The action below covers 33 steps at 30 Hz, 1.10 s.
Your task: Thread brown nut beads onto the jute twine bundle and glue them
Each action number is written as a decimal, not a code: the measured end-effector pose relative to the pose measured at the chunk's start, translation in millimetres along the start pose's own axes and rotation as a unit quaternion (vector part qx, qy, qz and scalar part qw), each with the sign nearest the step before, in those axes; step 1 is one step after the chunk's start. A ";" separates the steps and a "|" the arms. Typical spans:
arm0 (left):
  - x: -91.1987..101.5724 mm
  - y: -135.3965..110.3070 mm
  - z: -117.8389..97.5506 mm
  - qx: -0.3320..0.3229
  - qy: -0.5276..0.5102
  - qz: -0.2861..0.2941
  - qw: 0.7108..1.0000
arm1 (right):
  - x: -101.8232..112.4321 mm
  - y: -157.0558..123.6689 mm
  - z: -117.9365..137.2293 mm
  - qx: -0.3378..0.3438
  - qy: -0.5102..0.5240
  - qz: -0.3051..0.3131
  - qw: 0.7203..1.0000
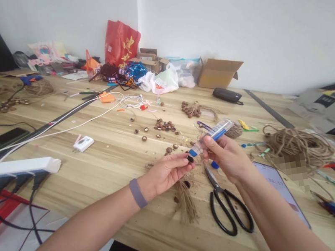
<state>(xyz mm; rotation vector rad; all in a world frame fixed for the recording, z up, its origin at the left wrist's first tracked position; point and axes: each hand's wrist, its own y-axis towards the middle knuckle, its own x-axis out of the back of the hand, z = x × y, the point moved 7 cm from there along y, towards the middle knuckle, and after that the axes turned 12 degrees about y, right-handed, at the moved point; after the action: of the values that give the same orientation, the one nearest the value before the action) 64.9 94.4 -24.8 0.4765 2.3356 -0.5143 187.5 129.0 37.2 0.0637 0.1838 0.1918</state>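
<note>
Head view: the left hand [167,173] pinches a nutshell [190,159]; the right hand [227,156] grips a clear, blue-tipped tube [224,126]. Steady fingertips should keep nutshell and tip aligned.

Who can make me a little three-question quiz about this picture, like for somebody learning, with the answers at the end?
1. Multiple choice: what does the right hand hold?
A) a hammer
B) a clear tube with a blue tip
C) a spoon

2. True or false: the scissors on the table have red handles.

3. Fill in: the left hand pinches a small dark piece, and around its wrist is a purplish ____.

Key: 1. B. 2. False, the handles are black. 3. Band.
</note>
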 end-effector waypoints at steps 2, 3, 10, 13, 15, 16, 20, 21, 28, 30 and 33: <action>-0.6 -0.1 -0.4 -0.004 -0.002 0.005 1.000 | -1.0 -0.3 0.1 -0.004 -0.004 0.000 1.000; -0.6 -0.1 -0.5 -0.005 -0.003 0.006 1.000 | -1.5 -0.5 0.3 -0.005 -0.007 -0.001 1.000; 1.8 1.2 0.9 0.005 -0.003 -0.004 1.000 | -2.4 -1.7 3.9 0.004 -0.027 -0.013 1.000; 1.7 1.6 1.2 0.009 0.000 -0.001 1.000 | -1.8 -1.3 4.1 0.010 -0.039 -0.012 0.999; 1.7 1.5 1.3 0.011 0.004 -0.003 1.000 | -2.0 -1.1 4.1 0.016 -0.047 -0.007 0.999; 1.8 1.3 1.2 0.012 0.006 -0.006 1.000 | -2.3 -1.1 4.1 0.019 -0.051 -0.002 0.998; 2.6 0.6 1.2 0.013 0.012 -0.016 1.000 | -3.5 -2.0 5.5 0.032 -0.074 0.013 0.997; 2.9 0.5 1.2 0.013 0.012 -0.017 1.000 | -3.6 -2.4 6.4 0.037 -0.081 0.014 0.996; 3.8 1.2 1.8 0.015 0.006 -0.013 1.000 | -5.3 -5.0 12.5 0.055 -0.119 0.013 0.991; 3.7 1.1 1.9 0.015 0.007 -0.014 1.000 | -4.9 -5.5 13.5 0.054 -0.128 0.009 0.990; 3.4 0.9 2.1 0.015 0.006 -0.017 1.000 | -5.4 -5.7 14.8 0.058 -0.137 0.016 0.989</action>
<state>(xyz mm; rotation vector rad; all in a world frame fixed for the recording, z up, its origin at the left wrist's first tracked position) 64.1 94.8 -28.9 0.4557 2.3529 -0.5640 186.1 121.7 52.2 0.2083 -0.0807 0.2013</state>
